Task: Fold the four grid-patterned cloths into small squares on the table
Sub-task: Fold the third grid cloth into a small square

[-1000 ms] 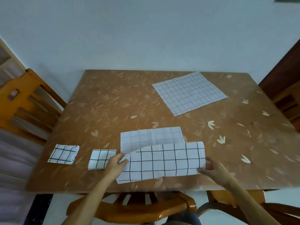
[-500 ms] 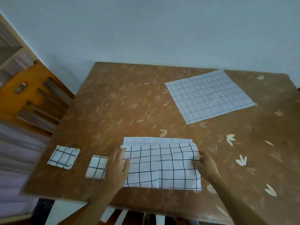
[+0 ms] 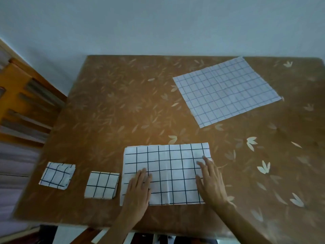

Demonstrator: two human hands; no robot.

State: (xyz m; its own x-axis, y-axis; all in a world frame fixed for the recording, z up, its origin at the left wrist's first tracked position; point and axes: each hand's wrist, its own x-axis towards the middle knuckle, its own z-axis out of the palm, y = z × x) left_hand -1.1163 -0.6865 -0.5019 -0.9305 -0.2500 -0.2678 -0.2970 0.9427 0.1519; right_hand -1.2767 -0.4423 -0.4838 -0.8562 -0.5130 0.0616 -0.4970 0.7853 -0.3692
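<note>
half-folded cloth [image 3: 167, 171] lies flat, bold black grid.

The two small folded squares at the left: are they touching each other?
Apart. The head view shows a strip of bare brown table between the far-left folded square and the second folded square.

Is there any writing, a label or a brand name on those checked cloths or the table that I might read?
None: no words, numbers or labels show anywhere.
The half-folded cloth under the left hand and right hand bears only grid lines.
So do the two folded squares and the flat cloth.
The table shows only leaf patterns.
</note>
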